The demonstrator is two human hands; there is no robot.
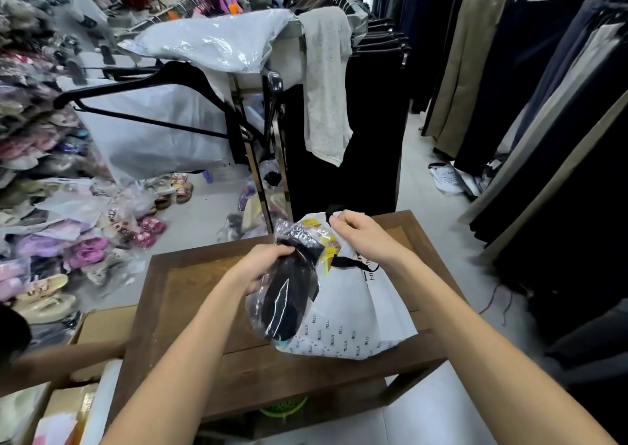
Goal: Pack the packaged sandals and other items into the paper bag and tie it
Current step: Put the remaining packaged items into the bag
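Right, left hand [263,268] grips sandal packet [289,295] at bag [343,322] mouth, angled to slide in. Right hand [360,237] pinches bag rim, holding mouth wide. Bag lies on table [190,295].

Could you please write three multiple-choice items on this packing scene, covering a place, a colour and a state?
1. Where does the paper bag lie?
A. on the wooden table
B. on the floor
C. on a rack

2. What colour is the item in the clear package?
A. pink
B. black
C. green

3. What is the left hand doing?
A. resting flat
B. hanging idle
C. gripping the package

Answers: 1 A, the bag sits on the tabletop; 2 B, dark contents show through the plastic; 3 C, its fingers curl round the package while the right hand pinches the bag's top edge.
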